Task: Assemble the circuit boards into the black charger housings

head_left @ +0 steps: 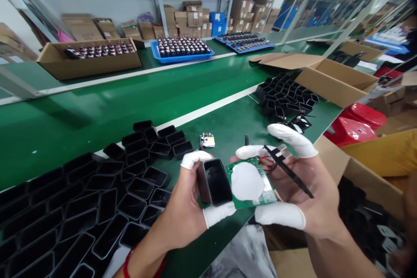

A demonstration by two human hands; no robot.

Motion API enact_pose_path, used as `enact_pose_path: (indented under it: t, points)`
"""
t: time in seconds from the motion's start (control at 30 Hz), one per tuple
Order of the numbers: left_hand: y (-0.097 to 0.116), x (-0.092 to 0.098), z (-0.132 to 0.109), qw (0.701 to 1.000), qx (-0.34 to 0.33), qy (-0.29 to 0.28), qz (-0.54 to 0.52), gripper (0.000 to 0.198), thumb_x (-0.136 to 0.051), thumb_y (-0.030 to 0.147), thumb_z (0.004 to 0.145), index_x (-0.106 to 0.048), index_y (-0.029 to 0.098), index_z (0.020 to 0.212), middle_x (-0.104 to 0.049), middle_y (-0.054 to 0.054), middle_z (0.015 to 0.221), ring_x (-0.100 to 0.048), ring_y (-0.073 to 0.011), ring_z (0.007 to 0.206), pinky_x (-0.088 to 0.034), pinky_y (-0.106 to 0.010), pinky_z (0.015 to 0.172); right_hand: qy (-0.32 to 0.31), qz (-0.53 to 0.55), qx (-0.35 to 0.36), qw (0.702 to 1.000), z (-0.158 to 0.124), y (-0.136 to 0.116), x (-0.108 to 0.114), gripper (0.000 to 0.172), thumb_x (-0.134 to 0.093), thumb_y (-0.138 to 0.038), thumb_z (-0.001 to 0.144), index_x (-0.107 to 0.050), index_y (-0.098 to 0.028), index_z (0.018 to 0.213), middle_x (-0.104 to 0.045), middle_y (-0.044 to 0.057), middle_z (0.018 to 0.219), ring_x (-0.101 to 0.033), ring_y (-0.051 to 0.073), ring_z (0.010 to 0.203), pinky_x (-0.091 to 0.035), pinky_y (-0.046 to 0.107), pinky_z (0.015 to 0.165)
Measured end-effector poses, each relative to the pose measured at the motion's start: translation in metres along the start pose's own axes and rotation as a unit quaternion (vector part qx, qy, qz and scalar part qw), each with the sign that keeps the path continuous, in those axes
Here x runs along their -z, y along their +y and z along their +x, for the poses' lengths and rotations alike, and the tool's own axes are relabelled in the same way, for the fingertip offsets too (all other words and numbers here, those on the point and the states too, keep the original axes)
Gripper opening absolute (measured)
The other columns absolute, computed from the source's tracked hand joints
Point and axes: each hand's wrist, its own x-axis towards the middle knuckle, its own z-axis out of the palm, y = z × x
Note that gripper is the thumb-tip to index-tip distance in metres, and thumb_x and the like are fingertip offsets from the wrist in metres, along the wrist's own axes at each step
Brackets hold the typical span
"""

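Observation:
My left hand (185, 208), with white finger cots, is closed round a black plastic housing (217, 181) whose open end faces me. In my right hand (302, 186), also in white finger cots, is a green circuit board (239, 203) gripped between thumb and fingers. A round white patch (247, 181) covers much of the board. The board's left edge is right beside the housing's mouth; whether they touch I cannot tell. Across my right palm lies a black cable piece (288, 169) with metal prongs near its top, and a red wire runs close to it.
Many black housings (97, 208) crowd the bench at left, with another group (283, 95) at back right. A small circuit board (207, 140) lies just beyond my hands. Blue trays (182, 57) and a cardboard box (94, 65) of parts stand across the green belt (130, 100). Red stools (356, 130) are at right.

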Motion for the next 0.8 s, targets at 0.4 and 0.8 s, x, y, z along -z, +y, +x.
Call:
enact_pose_path:
  t: [0.4,0.8]
  points:
    - [-0.006,-0.003,0.003,0.998,-0.058,0.02,0.003,0.066,-0.087,0.011,0.072,-0.059,0.036,0.127,-0.073,0.002,0.122,-0.071,-0.0154,0.111,-0.056,-0.02,0.094,-0.018,-0.072,0.058,0.996,-0.002,0.006,-0.002,0.098,-0.088,-0.006,0.068,-0.039,-0.037,0.146,-0.071,0.009,0.129,-0.068,0.03,0.119,-0.055,0.057,0.1]
    - [-0.011,0.004,0.002,0.991,-0.084,0.05,0.087,0.067,-0.084,0.009,0.073,-0.06,0.034,0.13,-0.06,-0.007,0.14,-0.067,-0.0228,0.117,-0.059,-0.025,0.09,0.041,-0.165,0.062,0.983,-0.011,-0.002,0.001,0.079,-0.091,-0.012,0.062,-0.063,-0.04,0.13,-0.078,0.005,0.115,-0.078,0.031,0.089,-0.062,0.056,0.091]
